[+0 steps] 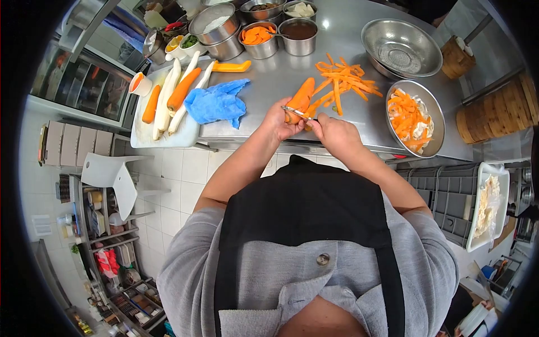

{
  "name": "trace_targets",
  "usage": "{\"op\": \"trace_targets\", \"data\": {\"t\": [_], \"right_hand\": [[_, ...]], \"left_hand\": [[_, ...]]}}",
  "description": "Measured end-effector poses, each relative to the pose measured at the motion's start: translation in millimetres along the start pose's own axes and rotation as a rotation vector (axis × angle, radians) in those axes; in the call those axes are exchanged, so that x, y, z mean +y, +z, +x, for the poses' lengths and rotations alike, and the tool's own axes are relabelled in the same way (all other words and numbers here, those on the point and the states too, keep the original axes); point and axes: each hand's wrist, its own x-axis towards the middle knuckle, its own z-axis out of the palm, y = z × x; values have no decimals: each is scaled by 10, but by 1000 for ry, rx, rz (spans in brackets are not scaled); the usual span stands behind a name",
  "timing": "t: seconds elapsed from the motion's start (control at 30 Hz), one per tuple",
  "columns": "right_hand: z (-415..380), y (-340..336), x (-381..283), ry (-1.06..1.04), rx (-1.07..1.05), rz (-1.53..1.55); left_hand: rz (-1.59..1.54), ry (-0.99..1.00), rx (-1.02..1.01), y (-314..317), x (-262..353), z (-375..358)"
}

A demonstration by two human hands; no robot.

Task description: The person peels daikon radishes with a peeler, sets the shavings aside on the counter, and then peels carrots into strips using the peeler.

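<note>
At the front edge of the steel counter, my left hand (277,119) is closed around the lower end of a large carrot (304,94), which points away from me. My right hand (340,135) grips a metal peeler (295,112), its blade lying across the carrot. Orange carrot peels (349,80) are heaped on the counter just beyond, some touching the carrot. To the left, a white cutting board (141,133) bears long white radishes (165,101) and carrots (184,90). A crumpled blue cloth (218,104) lies over the board's right side.
On the right stands a metal bowl (439,135) of orange and white peels, with an empty steel bowl (435,56) behind it. Steel pots (299,46) of food line the back left. A yellow-handled tool (231,67) lies near the cloth. Bamboo steamers (494,112) stand far right.
</note>
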Motion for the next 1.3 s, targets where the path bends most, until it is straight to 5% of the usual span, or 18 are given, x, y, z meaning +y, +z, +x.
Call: {"op": "trace_targets", "data": {"t": [0.23,0.33,0.47,0.77,0.97,1.07,1.23,1.3], "right_hand": [[771,224,653,315,-165,-89],[964,325,920,224,90,-129],[757,321,759,193,-83,239],[-43,-284,-92,148,-161,35],[171,-94,45,53,-121,83],[533,34,405,251,-200,18],[927,362,1036,214,39,-82],[924,449,979,150,70,293]], "left_hand": [[139,-73,-192,-252,-29,104],[115,-51,-172,-174,-2,-8],[159,31,-160,-30,7,-108],[31,-38,-146,62,66,104],[15,-20,-127,26,82,62],[85,-40,-183,-128,-10,79],[65,-7,-107,-90,-11,-50],[67,-25,-104,-79,5,-130]]}}
